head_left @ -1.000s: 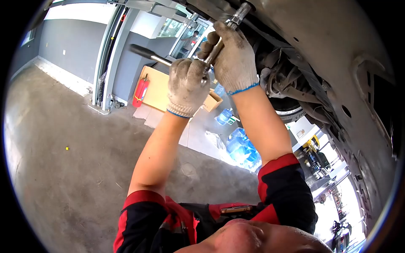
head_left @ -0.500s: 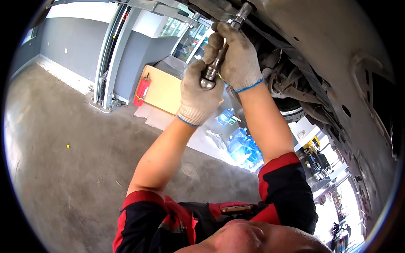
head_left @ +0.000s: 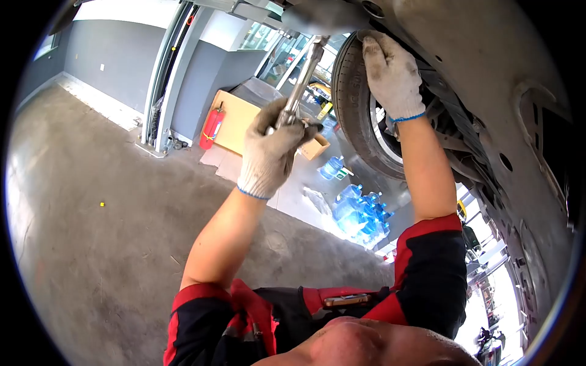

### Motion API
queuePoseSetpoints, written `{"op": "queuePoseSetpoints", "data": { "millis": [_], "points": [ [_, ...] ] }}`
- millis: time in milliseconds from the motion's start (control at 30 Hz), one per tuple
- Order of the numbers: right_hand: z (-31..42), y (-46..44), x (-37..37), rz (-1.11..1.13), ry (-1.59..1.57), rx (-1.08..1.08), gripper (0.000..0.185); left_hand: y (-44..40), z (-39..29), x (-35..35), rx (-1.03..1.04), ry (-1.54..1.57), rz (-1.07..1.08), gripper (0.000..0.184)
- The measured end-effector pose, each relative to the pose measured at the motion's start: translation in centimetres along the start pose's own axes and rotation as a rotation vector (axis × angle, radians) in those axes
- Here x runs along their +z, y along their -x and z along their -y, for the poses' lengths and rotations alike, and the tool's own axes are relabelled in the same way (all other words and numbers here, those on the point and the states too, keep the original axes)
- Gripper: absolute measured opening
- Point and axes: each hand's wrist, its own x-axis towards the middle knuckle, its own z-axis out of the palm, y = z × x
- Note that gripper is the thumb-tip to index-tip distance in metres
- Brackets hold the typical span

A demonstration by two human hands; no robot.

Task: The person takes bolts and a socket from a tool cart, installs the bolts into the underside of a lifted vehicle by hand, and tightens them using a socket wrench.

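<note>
In a white knit glove with soiled fingers, my left hand (head_left: 268,149) is closed around a shiny ratchet wrench (head_left: 300,85). The tool tilts up and to the right, its upper end beside a blurred grey shape under the vehicle. My right hand (head_left: 394,76), in a matching glove, is raised against the vehicle underbody (head_left: 470,49), beside the tire (head_left: 357,104). Its fingers look extended, partly hidden at the tips, with no tool visible in them.
Overhead on the right, suspension parts (head_left: 452,131) and body panels hang low. A lift post (head_left: 174,73) stands at left, near a red fire extinguisher (head_left: 212,126). Blue water jugs (head_left: 361,213) and a cardboard box (head_left: 315,146) sit on the floor beyond my arms.
My right hand has let go of the ratchet wrench and moved right to the underbody. The wrench, in my left hand, has come away from the panel and shifted left. More of the tire shows.
</note>
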Motion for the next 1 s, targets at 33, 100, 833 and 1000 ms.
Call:
{"op": "queuePoseSetpoints", "data": {
  "millis": [33,100,833,1000],
  "points": [
    [-0.2,-0.3,0.1,-0.009,0.051,-0.02,0.036,0.5,0.3,-0.8,-0.005,0.018,0.041,0.05],
    [-0.9,-1.4,0.8,-0.113,0.1,-0.079,0.029,1.5,0.5,-2.6,-0.026,0.021,0.09,0.051],
    [0.1,23.1,-3.4,0.209,-0.517,0.142,0.039,13.4,5.2,-9.6,-0.606,-0.198,-0.054,0.05],
    [0.4,42.2,-8.1,0.439,-0.348,0.637,0.042,20.3,11.2,-10.1,-1.047,-0.47,-0.057,0.036]
  ]
}}
